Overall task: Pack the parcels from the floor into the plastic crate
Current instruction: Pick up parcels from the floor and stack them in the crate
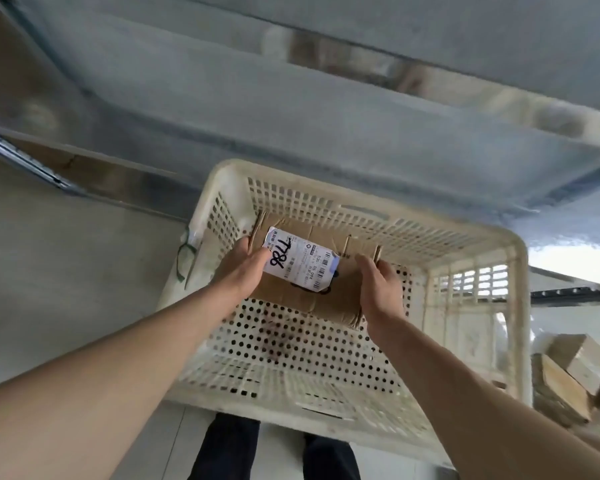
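A cream perforated plastic crate (520, 271) stands on the floor in front of me. Inside it, against the far wall, is a brown cardboard parcel (347, 289) with a white shipping label marked in black pen. My left hand (243, 268) grips the parcel's left end, thumb on the label. My right hand (380, 289) grips its right end. Whether the parcel rests on the crate's bottom or is held just above it I cannot tell. The rest of the crate's perforated bottom is bare.
Several brown cardboard parcels (575, 375) lie in a heap on the floor to the right of the crate. A metal shelf (291, 116) runs overhead behind the crate. My legs (229, 448) stand at the crate's near edge.
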### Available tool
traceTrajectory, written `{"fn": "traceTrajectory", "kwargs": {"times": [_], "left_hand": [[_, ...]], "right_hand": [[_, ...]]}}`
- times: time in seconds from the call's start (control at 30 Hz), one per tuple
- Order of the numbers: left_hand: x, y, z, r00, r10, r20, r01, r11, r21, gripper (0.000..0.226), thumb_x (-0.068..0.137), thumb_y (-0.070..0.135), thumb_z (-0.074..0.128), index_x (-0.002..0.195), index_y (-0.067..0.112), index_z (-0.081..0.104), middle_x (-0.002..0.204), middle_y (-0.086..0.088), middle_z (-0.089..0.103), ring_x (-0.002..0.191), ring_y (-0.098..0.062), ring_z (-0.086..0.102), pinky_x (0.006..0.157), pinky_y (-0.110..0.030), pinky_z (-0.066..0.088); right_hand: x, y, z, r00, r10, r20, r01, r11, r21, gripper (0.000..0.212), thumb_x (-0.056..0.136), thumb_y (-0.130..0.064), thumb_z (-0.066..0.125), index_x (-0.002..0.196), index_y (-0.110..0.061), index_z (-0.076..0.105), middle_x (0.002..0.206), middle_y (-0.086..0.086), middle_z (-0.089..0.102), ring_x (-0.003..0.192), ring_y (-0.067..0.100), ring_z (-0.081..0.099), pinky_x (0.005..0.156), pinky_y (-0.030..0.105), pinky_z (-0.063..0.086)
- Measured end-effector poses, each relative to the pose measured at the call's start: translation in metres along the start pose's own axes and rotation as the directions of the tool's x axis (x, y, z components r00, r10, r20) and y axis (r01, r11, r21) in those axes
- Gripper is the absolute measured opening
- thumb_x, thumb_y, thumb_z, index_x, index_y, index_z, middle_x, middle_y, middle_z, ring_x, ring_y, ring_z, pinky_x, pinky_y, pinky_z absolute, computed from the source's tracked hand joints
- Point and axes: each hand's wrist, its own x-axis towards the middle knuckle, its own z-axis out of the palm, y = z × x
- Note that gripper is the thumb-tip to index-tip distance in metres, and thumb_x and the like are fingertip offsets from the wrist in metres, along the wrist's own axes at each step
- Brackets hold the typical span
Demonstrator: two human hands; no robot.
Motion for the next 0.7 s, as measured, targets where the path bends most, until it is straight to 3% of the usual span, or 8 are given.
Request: {"fn": "traceTrajectory", "kwargs": {"times": [0.13,0.3,0.4,0.5,0.6,0.7], "left_hand": [[0.045,-0.025,0.000,0.999,-0.053,-0.001,0.053,0.998,0.018,0.068,0.087,0.050,0.041,0.150,0.027,0.028,0.154,-0.003,0.037,0.133,-0.030,0.043,0.105,-0.048,0.040],[0.098,-0.044,0.009,0.998,-0.058,0.001,0.058,0.998,0.032,0.070,0.089,0.051,0.039,0.152,0.026,0.024,0.159,-0.003,0.027,0.139,-0.028,0.036,0.111,-0.048,0.034],[0.121,-0.051,0.014,0.998,-0.062,-0.017,0.062,0.998,0.020,0.071,0.091,0.046,0.041,0.153,0.023,0.017,0.161,-0.003,0.022,0.143,-0.027,0.030,0.113,-0.048,0.028],[0.133,-0.054,0.019,0.996,-0.064,-0.060,0.066,0.997,0.038,0.069,0.093,0.037,0.047,0.153,0.021,0.017,0.159,-0.007,0.024,0.142,-0.029,0.032,0.111,-0.046,0.031],[0.153,-0.071,0.024,0.999,-0.004,-0.054,0.006,0.999,0.046,0.072,0.071,0.054,0.050,0.140,0.037,0.034,0.140,-0.005,0.048,0.121,-0.028,0.055,0.098,-0.051,0.049],[0.180,-0.100,0.035,0.999,0.013,-0.031,-0.011,0.999,0.054,0.067,0.063,0.053,0.051,0.129,0.040,0.043,0.130,0.000,0.052,0.109,-0.022,0.059,0.093,-0.046,0.052]], "right_hand": [[0.025,0.018,0.038,0.999,0.032,0.028,-0.032,0.999,-0.018,0.037,0.086,-0.052,0.058,0.099,-0.018,0.064,0.099,0.007,0.068,0.097,0.029,0.064,0.084,0.042,0.052],[0.061,0.032,0.074,0.998,0.047,0.037,-0.045,0.998,-0.046,0.042,0.087,-0.054,0.057,0.111,-0.020,0.064,0.106,0.002,0.068,0.101,0.025,0.063,0.093,0.044,0.051],[0.078,0.034,0.090,0.997,0.051,0.054,-0.048,0.997,-0.054,0.056,0.076,-0.061,0.057,0.116,-0.023,0.064,0.110,0.000,0.069,0.105,0.024,0.064,0.097,0.046,0.051],[0.090,0.039,0.103,0.994,0.049,0.092,-0.045,0.998,-0.052,0.071,0.068,-0.065,0.057,0.127,-0.025,0.061,0.123,0.000,0.068,0.114,0.025,0.062,0.104,0.051,0.048],[0.100,0.049,0.112,0.988,0.054,0.145,-0.049,0.998,-0.039,0.089,0.065,-0.063,0.062,0.143,-0.022,0.051,0.140,0.003,0.061,0.130,0.029,0.056,0.112,0.054,0.043],[0.110,0.062,0.118,0.980,0.056,0.194,-0.053,0.998,-0.021,0.089,0.060,-0.060,0.065,0.141,-0.028,0.052,0.138,0.005,0.063,0.129,0.033,0.057,0.110,0.060,0.044]]}}
